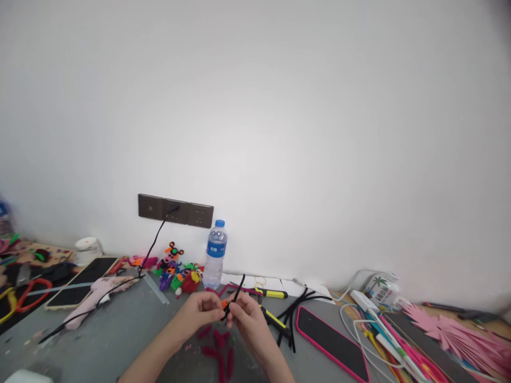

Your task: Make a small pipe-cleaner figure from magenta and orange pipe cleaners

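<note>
A black pipe cleaner (240, 284) is pinched by left hand (200, 311) and right hand (248, 315) together, apparently for steadiness.

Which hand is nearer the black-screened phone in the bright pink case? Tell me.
Right. The right hand is left of the phone; the left hand is farther left, beyond the right hand.

The surface (130, 325) between glue gun (83, 311) and left hand (199, 313) allows passage; bottle (216, 258) blocks beyond, phone (332, 344) right.
</note>
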Motion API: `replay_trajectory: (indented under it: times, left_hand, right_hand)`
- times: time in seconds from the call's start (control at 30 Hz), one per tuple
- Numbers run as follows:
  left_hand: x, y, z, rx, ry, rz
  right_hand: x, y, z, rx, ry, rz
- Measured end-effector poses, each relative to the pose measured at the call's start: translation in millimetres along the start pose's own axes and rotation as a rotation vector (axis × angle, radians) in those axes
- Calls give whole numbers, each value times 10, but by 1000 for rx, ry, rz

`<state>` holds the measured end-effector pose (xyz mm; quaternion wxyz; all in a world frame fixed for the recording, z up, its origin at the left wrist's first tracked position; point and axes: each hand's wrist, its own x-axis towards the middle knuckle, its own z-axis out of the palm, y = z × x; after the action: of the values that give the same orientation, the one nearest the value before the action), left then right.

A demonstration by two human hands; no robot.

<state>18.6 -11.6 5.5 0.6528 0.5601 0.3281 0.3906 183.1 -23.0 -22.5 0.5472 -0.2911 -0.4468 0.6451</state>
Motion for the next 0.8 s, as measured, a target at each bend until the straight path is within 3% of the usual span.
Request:
replay_trajectory:
  times: [0.17, 0.27, 0.57, 0.8]
  left_hand:
    - [61, -105, -52, 70, 24, 128]
    - [68, -143, -63, 193, 116, 167]
    - [39, -152, -73, 352, 348, 205]
    - [35, -132, -77, 330, 380, 231]
  right_hand:
    - [14, 22, -8, 61, 35, -42]
    - [18, -3, 9, 86, 53, -44]
    - [-16, -42, 32, 104, 63, -32]
    - [8, -46, 35, 109, 70, -23]
